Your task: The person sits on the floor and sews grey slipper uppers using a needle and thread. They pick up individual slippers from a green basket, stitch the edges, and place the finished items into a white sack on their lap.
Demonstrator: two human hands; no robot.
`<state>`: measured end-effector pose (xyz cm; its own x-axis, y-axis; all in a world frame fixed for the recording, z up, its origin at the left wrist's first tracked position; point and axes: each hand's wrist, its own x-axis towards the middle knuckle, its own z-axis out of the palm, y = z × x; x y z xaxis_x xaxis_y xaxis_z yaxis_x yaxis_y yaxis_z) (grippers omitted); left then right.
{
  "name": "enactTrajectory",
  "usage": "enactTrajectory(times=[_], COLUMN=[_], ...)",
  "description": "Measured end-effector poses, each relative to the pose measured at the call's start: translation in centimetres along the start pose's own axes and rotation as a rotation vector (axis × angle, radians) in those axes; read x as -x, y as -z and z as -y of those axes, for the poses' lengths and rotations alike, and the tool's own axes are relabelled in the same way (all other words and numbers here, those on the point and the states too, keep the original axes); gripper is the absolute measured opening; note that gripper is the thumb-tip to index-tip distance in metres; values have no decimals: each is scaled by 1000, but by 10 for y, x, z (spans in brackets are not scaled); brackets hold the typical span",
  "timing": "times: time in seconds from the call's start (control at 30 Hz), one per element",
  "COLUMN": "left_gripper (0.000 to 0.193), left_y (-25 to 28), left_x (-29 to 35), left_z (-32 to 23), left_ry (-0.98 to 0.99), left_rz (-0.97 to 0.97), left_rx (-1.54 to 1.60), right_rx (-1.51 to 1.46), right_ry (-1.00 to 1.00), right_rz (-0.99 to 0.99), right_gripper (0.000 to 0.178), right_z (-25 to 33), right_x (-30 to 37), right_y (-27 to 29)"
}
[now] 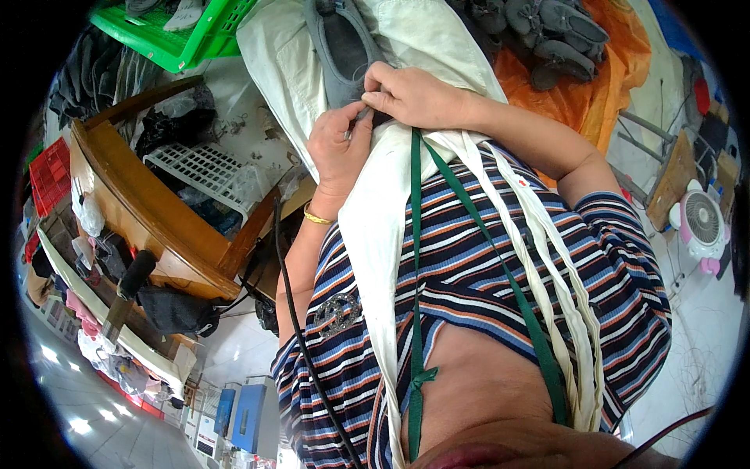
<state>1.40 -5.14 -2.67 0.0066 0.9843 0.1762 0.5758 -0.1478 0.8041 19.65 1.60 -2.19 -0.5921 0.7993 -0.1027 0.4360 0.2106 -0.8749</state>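
A grey slip-on shoe (344, 48) with a small bow lies on the white apron (426, 35) over my lap. Both hands meet at the end of the shoe closer to my body. The fingers of my left hand (340, 144) are pinched together there, with a gold bracelet on the wrist; a small greyish thing shows by its thumb. My right hand (418, 98) reaches across from the right, its thumb and forefinger closed against the left fingertips. A fine thread-like line seems to rise beside the right forefinger. What either pinch holds is too small to make out.
Several grey shoes (558, 39) lie on an orange sheet (617, 70) at the far right. At the far left are a green crate (176, 43) and a curved wooden piece of furniture (148, 203) holding a white basket (199, 173). A fan (699, 215) stands right.
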Motion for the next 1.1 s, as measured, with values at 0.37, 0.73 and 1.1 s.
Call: enactTrajectory(times=[0.37, 0.73, 1.1], left_gripper=[20, 20, 17], left_y=[3, -1, 7], left_x=[-7, -6, -9], left_z=[-3, 8, -2], left_ry=[-169, -256, -62], left_rz=[23, 50, 108], left_rx=[-40, -33, 33], right_rx=[20, 148, -718], right_ry=[1, 385, -142], right_rz=[120, -248, 53], right_gripper=[22, 14, 28], right_z=[14, 29, 53], right_x=[-13, -29, -42], right_y=[28, -10, 45])
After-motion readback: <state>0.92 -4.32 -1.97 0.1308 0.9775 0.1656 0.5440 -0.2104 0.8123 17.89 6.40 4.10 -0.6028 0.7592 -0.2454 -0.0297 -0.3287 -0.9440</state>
